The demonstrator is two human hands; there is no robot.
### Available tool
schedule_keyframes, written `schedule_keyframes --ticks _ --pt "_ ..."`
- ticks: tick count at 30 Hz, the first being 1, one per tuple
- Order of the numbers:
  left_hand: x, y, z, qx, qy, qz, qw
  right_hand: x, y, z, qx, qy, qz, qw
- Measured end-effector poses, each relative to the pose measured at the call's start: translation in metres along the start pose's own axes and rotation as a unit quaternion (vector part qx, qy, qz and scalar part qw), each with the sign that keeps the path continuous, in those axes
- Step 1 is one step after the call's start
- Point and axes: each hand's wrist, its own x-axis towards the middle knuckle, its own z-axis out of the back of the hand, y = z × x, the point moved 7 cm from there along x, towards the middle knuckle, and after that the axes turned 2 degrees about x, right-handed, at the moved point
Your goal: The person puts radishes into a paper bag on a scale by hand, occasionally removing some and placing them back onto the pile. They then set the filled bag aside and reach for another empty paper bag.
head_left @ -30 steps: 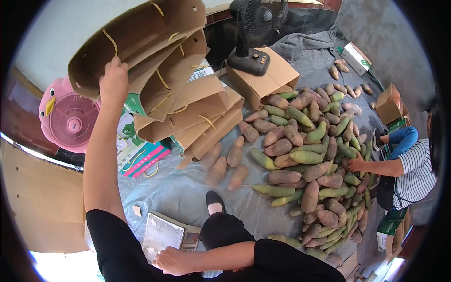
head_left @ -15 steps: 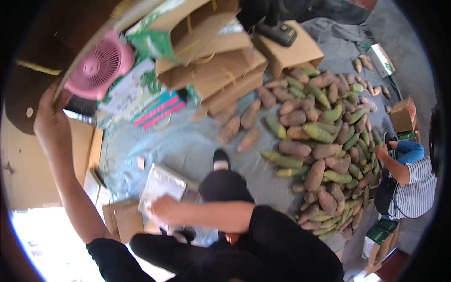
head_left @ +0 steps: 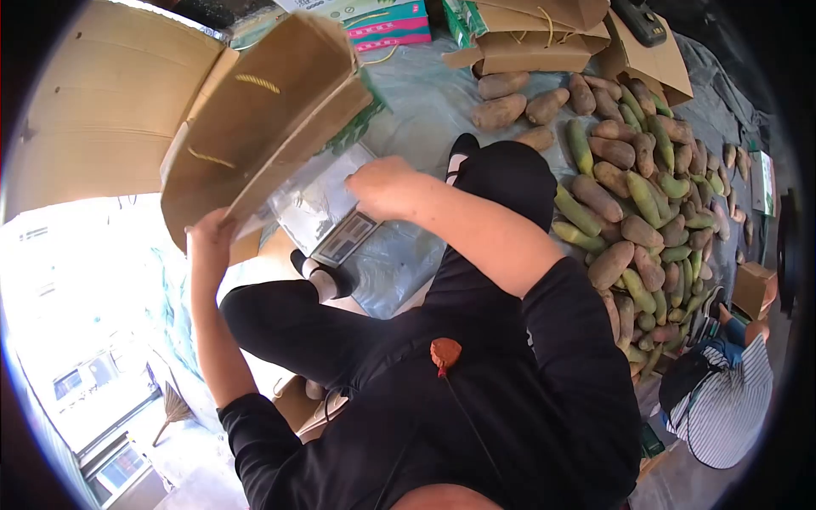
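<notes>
My left hand (head_left: 210, 240) grips the lower edge of a brown cardboard carton (head_left: 255, 127) with yellow rope handles, its open side facing me. The carton is tilted, at the near left side of a digital scale (head_left: 344, 238) on the floor. The scale's platform (head_left: 319, 191) has a shiny plastic covering and is partly hidden by the carton. Over the platform's right edge is my right hand (head_left: 382, 187), its fingers curled closed. What they hold, if anything, is hidden.
A large heap of green and reddish-brown, elongated vegetables (head_left: 646, 221) lies on the right, with several loose ones (head_left: 501, 110) nearby. More cartons (head_left: 527, 38) stand at the back. A co-worker in a striped shirt (head_left: 727, 399) sits at the far right. Plastic sheeting (head_left: 416, 93) covers the floor.
My left hand has brought the carton from the upper left down beside the scale. My right hand has shifted from the scale's near left to its right edge. The view has turned left.
</notes>
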Motion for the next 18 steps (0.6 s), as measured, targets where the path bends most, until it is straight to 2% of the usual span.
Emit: schedule_keyframes --ticks 2,4,6,7,8,12,14,16,18 --pt "-0.013 0.03 -0.031 -0.031 0.056 0.052 0.997 0.003 -0.008 -0.017 -0.015 0.034 -0.031 0.999" --pt "-0.022 0.053 -0.055 -0.035 0.072 0.03 0.996 0.004 -0.009 -0.019 -0.016 0.048 -0.057 0.997" --pt "-0.027 0.077 -0.084 -0.008 0.13 0.083 0.988 0.002 -0.007 -0.006 -0.008 0.035 -0.056 0.998" --pt "-0.029 0.077 -0.093 -0.018 0.122 0.029 0.992 0.002 -0.003 0.002 0.002 0.022 -0.045 0.999" --pt "-0.033 0.105 -0.113 -0.011 0.142 0.043 0.989 0.001 -0.001 0.011 0.012 0.008 -0.04 0.999" --pt "-0.036 0.098 -0.117 -0.06 0.152 0.077 0.984 -0.025 0.015 0.081 0.111 -0.094 -0.02 0.989" --pt "-0.034 0.091 -0.119 -0.046 0.128 -0.065 0.989 -0.054 0.018 0.122 0.126 -0.176 0.019 0.976" --pt "-0.033 0.076 -0.119 -0.015 0.128 -0.098 0.987 -0.086 -0.001 0.148 0.141 -0.246 0.005 0.959" --pt "-0.03 0.059 -0.116 -0.064 0.127 0.049 0.989 -0.113 -0.043 0.146 0.167 -0.303 -0.02 0.938"
